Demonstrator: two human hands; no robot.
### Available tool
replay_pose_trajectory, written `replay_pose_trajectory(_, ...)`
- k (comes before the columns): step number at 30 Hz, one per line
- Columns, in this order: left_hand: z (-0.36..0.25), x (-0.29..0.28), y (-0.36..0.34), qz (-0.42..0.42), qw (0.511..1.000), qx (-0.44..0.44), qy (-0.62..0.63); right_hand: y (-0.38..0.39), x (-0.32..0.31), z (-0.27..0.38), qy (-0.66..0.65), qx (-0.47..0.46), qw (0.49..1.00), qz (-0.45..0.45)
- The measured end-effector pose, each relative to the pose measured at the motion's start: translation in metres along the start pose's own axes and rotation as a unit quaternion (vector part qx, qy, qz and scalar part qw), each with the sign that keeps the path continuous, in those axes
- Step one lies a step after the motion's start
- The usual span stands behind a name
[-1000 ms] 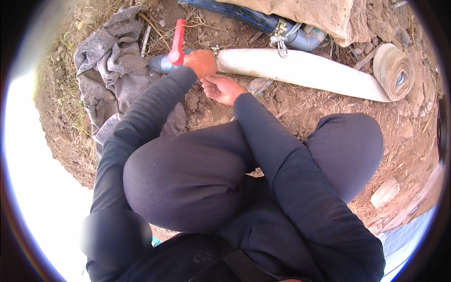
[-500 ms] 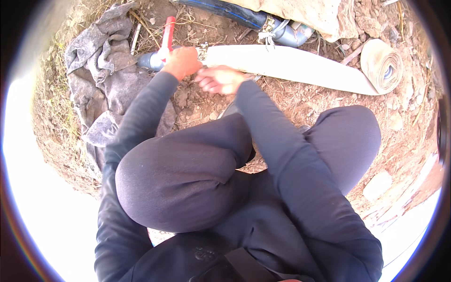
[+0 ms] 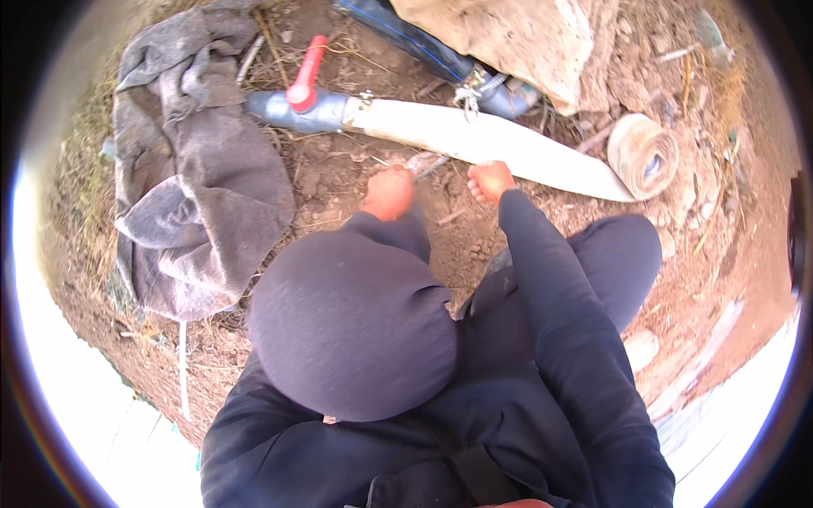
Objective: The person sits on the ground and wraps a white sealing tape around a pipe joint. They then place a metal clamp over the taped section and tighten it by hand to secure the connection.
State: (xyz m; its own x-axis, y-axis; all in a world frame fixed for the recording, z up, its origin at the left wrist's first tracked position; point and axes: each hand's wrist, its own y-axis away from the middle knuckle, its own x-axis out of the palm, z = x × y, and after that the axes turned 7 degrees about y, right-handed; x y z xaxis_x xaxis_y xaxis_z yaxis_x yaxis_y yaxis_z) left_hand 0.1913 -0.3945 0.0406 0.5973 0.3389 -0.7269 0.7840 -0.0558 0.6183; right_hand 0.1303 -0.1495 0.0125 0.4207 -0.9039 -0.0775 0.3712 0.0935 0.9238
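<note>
A white flat hose (image 3: pixel 474 140) runs across the soil, joined by a metal clamp (image 3: pixel 365 97) to a grey pipe valve (image 3: pixel 309 110) with a red lever handle (image 3: pixel 303 83). Below the hose, my left hand (image 3: pixel 389 192) is closed and slightly blurred, apart from the valve. Beside its fingers is a thin grey tool-like piece (image 3: pixel 432 168) whose kind I cannot make out. To the right, my right hand (image 3: pixel 491 182) is curled into a fist just under the hose's near edge. What either hand holds, if anything, is hidden.
The hose's far end is a roll (image 3: pixel 645 157) at the right. A dark pipe (image 3: pixel 415 42) with a clamped joint and a tan sheet (image 3: pixel 500 42) lie beyond. Grey cloth (image 3: pixel 203 161) is heaped at the left. My bent knees (image 3: pixel 351 322) take up the near side.
Both hands have left the clamp area and come nearer; the right one also moved right and the two are apart. The valve and its red lever are uncovered. The view has shifted somewhat.
</note>
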Motion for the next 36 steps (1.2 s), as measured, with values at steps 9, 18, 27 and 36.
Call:
replay_pose_trajectory(9,0.018,-0.091,0.033,-0.051,0.917,-0.043,0.394,0.013,0.064,0.030,0.361,-0.470,0.805,-0.028)
replay_pose_trajectory(18,0.106,-0.201,0.039,-0.363,0.826,-0.153,0.402,0.001,0.039,0.052,0.324,-0.336,0.884,-0.038)
replay_pose_trajectory(27,0.107,-0.213,-0.016,-0.342,0.878,-0.205,0.263,0.028,0.054,0.090,0.134,-0.378,0.910,0.106)
replay_pose_trajectory(36,0.166,-0.200,-0.065,-0.349,0.864,-0.117,0.343,0.011,0.083,0.138,0.145,-0.411,0.899,0.041)
